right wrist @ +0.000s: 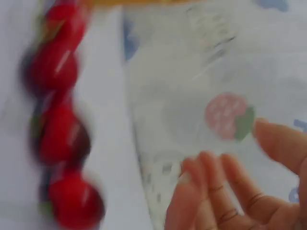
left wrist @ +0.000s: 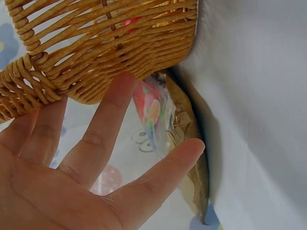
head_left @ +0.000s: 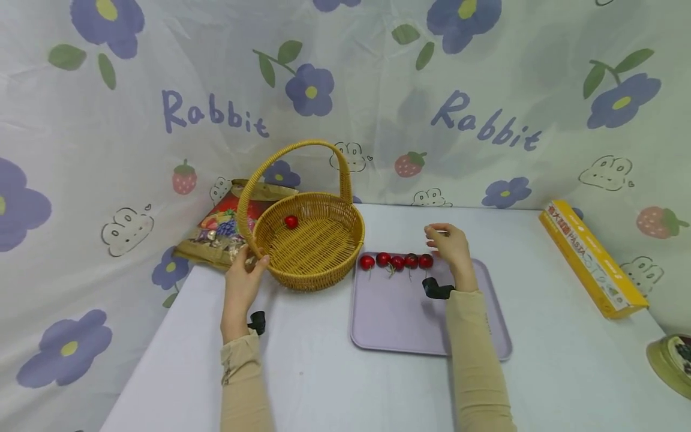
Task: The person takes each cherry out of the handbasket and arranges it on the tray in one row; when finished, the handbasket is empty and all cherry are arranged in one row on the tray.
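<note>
A woven basket (head_left: pixel 310 277) with a tall arched handle holds one red cherry (head_left: pixel 291 222) against its inner left side. My left hand (head_left: pixel 244 285) is at the basket's left side; in the left wrist view its fingers are spread, with fingertips at the woven wall near the handle's base. Several red cherries (head_left: pixel 397 263) with stems lie in a row along the back edge of a lilac tray (head_left: pixel 399 318). Over the tray's back right part hovers my right hand (head_left: pixel 452 245), fingers bent loosely, thumb apart, holding nothing. The right wrist view is blurred.
A red and gold fruit-printed bag (head_left: pixel 216 234) leans behind the basket at left. On the right lies a yellow pasta box (head_left: pixel 594 258), and a round container (head_left: pixel 672 360) sits at the right edge. A printed cloth hangs behind the white table (head_left: pixel 313 372).
</note>
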{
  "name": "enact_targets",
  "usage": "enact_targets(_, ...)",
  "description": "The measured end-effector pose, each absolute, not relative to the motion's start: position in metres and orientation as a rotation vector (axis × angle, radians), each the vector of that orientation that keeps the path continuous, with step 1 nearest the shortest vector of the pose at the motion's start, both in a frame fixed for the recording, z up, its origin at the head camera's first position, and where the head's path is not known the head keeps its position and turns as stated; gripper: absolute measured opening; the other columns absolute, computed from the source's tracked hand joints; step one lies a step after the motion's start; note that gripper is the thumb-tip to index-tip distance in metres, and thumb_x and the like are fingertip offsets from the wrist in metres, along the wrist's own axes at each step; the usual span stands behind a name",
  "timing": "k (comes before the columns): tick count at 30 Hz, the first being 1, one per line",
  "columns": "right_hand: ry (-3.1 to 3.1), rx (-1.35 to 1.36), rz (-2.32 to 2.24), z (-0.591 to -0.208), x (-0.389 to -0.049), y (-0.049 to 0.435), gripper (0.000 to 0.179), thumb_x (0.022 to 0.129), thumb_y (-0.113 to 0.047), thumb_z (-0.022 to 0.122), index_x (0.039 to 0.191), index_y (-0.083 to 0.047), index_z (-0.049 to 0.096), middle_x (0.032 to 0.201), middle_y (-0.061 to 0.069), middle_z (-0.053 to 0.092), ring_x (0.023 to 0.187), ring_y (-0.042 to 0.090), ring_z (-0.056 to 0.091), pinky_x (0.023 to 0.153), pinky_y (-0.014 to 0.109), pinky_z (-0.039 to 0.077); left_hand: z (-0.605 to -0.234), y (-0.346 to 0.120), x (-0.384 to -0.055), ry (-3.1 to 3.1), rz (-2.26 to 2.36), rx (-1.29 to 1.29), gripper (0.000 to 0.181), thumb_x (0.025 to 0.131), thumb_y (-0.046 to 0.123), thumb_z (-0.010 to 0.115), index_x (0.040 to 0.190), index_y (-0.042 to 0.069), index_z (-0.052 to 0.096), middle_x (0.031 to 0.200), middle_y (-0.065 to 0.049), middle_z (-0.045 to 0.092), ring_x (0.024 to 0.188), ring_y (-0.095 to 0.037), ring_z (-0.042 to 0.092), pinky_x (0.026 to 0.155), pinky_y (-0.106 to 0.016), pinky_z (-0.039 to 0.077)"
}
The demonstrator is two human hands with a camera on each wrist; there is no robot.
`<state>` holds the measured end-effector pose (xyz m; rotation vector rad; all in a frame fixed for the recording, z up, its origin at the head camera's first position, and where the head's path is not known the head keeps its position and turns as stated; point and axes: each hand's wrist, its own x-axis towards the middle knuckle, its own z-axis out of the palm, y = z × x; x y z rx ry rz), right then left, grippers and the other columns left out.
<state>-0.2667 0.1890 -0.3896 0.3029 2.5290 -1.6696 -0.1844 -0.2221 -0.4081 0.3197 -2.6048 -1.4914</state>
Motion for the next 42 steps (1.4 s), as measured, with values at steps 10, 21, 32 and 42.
enact_targets(10,1.937,0.053,-2.182,-0.351,-0.288,0.16,0.068,0.099,-0.057,0.032,0.145,-0.008,0.04,0.128,0.004,0.055,0.111,0.017,0.059,0.084,0.023,0.055,-0.415,-0.219,-0.187,-2.591,-1.413,0.341,0.059,0.097,0.025,0.06,0.15,0.018,0.035,0.142,-0.013,0.052,0.12,-0.038,0.058,0.091,-0.05,0.052)
enact_targets(21,1.811,-0.033,-2.1,-0.327,-0.313,0.086,0.063,0.104,-0.051,0.022,0.145,-0.008,0.042,0.147,0.017,0.047,0.124,0.029,0.055,0.104,0.042,0.048,-0.414,-0.223,-0.183,-2.596,-1.472,0.372,0.064,0.095,0.022,0.064,0.151,0.019,0.033,0.144,-0.012,0.05,0.124,-0.037,0.055,0.094,-0.051,0.052)
enact_targets(32,1.788,-0.028,-1.895,-0.335,-0.329,0.025,0.054,0.106,-0.038,0.032,0.147,-0.004,0.038,0.151,0.018,0.041,0.137,0.035,0.043,0.113,0.048,0.038,-0.414,-0.222,-0.187,-2.566,-1.529,0.376,0.065,0.094,0.02,0.064,0.151,0.017,0.033,0.146,-0.011,0.048,0.126,-0.038,0.054,0.093,-0.05,0.052)
enact_targets(42,1.82,0.04,-1.758,-0.345,-0.347,-0.019,0.052,0.105,-0.036,0.037,0.149,-0.008,0.036,0.15,0.015,0.043,0.134,0.031,0.047,0.111,0.043,0.04,-0.416,-0.223,-0.189,-2.542,-1.54,0.388,0.065,0.092,0.022,0.067,0.149,0.013,0.036,0.145,-0.012,0.049,0.125,-0.037,0.055,0.092,-0.05,0.053)
